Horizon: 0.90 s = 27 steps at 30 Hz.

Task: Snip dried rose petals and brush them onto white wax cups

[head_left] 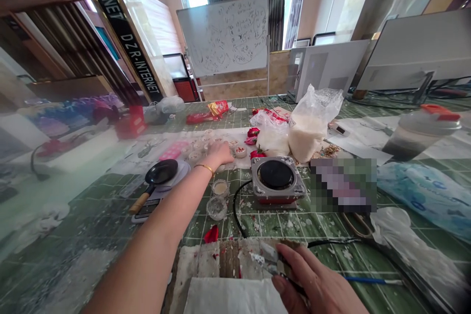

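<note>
My left hand (220, 152) reaches far across the green cutting mat (110, 191), fingers curled down among several small round white cups (198, 149), next to a cup with red bits (240, 151). What it grips, if anything, is hidden. A gold bangle sits on that wrist. My right hand (316, 282) rests near the front edge, fingers pinched on a small metal tool (268, 260) over stained white paper (228, 274).
A small electric hot plate (276, 180) stands mid-table with its black cord (237, 211). A little black pan (158, 176) lies on a scale. Two small glass jars (219, 198), bags of white granules (307, 130), red petals (253, 132), a lidded bottle (419, 130) and monitors behind.
</note>
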Tool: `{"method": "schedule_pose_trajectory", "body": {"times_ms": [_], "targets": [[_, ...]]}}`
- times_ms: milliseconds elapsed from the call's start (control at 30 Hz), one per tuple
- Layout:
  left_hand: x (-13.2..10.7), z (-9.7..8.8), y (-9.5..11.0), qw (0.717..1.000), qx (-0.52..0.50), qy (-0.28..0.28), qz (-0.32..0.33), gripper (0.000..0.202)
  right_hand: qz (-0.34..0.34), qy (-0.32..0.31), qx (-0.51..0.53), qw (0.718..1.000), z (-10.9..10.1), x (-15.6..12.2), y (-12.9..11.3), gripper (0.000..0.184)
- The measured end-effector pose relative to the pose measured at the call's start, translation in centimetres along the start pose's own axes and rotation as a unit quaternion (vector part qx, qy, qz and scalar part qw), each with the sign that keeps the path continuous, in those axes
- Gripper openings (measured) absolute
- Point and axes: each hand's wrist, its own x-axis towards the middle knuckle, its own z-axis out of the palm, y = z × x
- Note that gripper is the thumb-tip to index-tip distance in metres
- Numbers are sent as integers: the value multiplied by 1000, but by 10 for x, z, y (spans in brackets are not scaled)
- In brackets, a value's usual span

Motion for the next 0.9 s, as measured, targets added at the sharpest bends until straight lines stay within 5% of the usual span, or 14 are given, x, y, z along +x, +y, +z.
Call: {"method": "schedule_pose_trajectory", "body": {"times_ms": [300,500,700,900], "targets": [[-31,-18,-4,996,-48,70,-31,49,31,1,19,999,-7,4,-8,34],[-110,-38,-35,994,-71,83,4,73,41,9,15,999,-9,3,-7,34],[-198,-10,-59,997,-61,44,31,70,50,-29,0,998,1,2,-9,40],[-217,20,-64,997,-60,41,36,71,70,-57,-7,996,9,8,-10,41]]}}
